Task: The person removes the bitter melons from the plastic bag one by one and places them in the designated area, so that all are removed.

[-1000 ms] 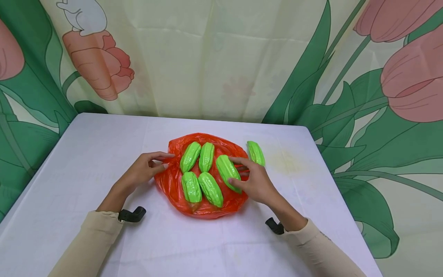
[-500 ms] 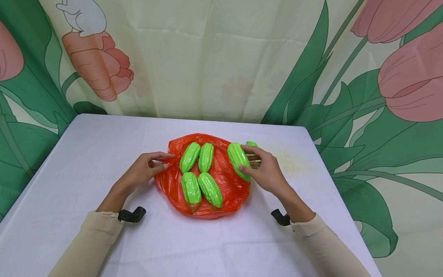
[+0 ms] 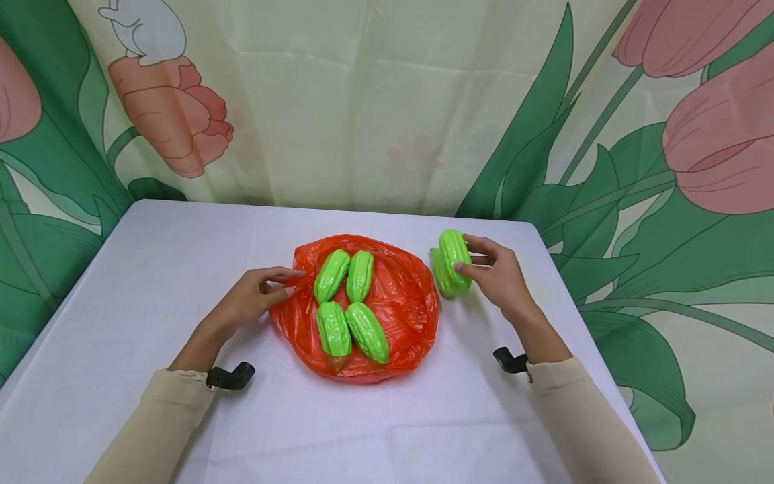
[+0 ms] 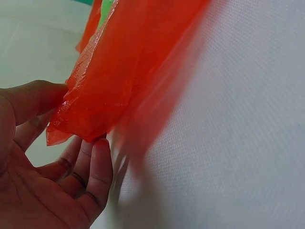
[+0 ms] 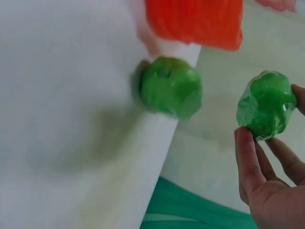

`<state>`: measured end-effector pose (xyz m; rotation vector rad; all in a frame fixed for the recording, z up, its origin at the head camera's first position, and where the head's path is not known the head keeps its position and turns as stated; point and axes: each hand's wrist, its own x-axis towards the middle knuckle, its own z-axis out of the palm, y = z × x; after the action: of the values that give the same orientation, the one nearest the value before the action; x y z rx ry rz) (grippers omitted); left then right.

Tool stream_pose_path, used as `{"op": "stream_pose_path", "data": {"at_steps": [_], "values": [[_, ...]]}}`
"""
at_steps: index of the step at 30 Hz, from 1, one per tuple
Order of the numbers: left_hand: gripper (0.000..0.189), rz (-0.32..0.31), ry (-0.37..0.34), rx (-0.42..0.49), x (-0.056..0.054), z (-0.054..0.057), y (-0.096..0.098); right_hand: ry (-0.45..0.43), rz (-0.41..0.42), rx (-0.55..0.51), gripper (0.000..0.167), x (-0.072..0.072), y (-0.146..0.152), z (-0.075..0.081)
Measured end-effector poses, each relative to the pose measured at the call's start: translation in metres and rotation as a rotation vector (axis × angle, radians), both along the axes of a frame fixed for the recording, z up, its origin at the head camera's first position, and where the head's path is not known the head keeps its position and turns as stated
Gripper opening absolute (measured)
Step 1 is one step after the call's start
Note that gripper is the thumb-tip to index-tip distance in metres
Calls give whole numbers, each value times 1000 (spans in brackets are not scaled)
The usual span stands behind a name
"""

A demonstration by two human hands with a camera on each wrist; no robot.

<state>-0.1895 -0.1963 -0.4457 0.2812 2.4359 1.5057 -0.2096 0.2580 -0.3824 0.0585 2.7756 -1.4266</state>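
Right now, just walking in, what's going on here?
A person is handling green gourds at a white table. The right hand holds one gourd up off the table, to the right of the red bag. Near it, another gourd lies on the table. The left hand holds the bag's left edge between thumb and fingers. Four more gourds lie in the bag.
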Motion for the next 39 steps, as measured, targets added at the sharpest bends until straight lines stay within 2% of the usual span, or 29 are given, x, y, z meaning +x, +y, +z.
{"op": "stream_pose_path", "data": {"at_steps": [9, 15, 27, 39], "values": [[42, 5, -14, -4, 0, 0, 2, -68, -86, 2, 67, -16, 26, -5], [42, 6, -11, -17, 0, 1, 3, -103, -107, 0, 68, -23, 32, -12], [43, 5, -16, -22, 0, 2, 4, -149, -96, 42, 69, -33, 42, -36], [42, 9, -32, -9, 0, 3, 3, -175, -88, 115, 68, -34, 39, -45]]}}
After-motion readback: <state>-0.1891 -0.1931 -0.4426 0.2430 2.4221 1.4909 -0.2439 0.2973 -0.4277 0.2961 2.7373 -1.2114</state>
